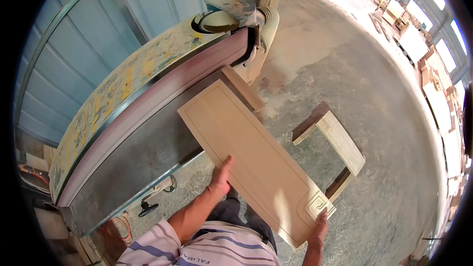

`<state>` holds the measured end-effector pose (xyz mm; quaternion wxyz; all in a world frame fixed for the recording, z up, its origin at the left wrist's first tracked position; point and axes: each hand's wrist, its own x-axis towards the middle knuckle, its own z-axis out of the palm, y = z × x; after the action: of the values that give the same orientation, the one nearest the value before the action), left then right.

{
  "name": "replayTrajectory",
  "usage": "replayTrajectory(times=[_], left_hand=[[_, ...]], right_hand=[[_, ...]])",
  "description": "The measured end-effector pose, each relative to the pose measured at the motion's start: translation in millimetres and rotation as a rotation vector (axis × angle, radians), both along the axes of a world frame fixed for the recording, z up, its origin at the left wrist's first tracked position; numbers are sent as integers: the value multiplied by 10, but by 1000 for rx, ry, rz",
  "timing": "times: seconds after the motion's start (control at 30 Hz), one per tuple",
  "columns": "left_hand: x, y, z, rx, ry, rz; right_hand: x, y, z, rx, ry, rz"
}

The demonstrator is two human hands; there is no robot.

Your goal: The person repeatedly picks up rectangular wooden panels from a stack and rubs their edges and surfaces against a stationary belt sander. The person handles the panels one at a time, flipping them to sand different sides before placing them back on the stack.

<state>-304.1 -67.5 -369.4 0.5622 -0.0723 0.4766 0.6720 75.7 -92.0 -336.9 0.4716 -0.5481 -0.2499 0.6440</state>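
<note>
While gripping the long wooden panel [256,162] from both sides: left hand [220,180] pressed against its left long edge, thumb laid up on the top face, fingers curled out of sight beneath; right hand [319,231] clamped on the near right corner, just beside a small carved square motif, fingertips over the edge. Both hands closed on the panel, held flat and slanting from near right to far left. Pale, unfinished wood, with a routed border line running round its face. Far corner lying over the grey steel table [148,143] of a long belt sander, close to the pinkish sanding belt [162,91] standing on edge along the table's far side. Touching the belt or just short of it: cannot tell. Above the belt, a paint-worn yellowish guard [123,88]; at the belt's far end, a dust-caked round housing [231,12]. A short wooden block [241,87] resting at the table's far end, partly covered by the panel.

On the concrete floor [345,69] to the right, a low wooden stand [330,143], pale top rail on darker legs, part hidden behind the panel. Far right, stacks of pale boards [443,98], bent by the lens and hard to make out. Blue corrugated wall [84,39] at left. Near edge: striped shirt sleeve [152,246], right forearm cut off by the frame. No bin, box or tray discernible.
</note>
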Motion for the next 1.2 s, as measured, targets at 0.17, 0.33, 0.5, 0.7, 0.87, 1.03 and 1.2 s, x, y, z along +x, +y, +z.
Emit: replayTrajectory(times=[0.17, 0.33, 0.5, 0.7, 0.87, 1.03, 1.2], left_hand=[[165, 96, 118, -50, -60, -8], [16, 251, 164, -124, 18, -28], [-92, 308, 157, -197, 13, -59], [-105, 331, 221, -189, 39, -54], [-157, 337, 169, -155, 23, -33], [-277, 361, 183, -153, -10, -48], [-270, 353, 16, -148, 28, -68]], right_hand=[[-182, 48, -121, -7, 50, -11], [-305, 135, -183, 24, 78, 3], [-487, 191, -105, 58, 115, 14], [-530, 199, -70, 213, 28, 97], [-590, 225, -59, 167, 72, 77], [-653, 250, -157, 13, 63, -45], [-735, 234, 100, -69, 112, -93]])
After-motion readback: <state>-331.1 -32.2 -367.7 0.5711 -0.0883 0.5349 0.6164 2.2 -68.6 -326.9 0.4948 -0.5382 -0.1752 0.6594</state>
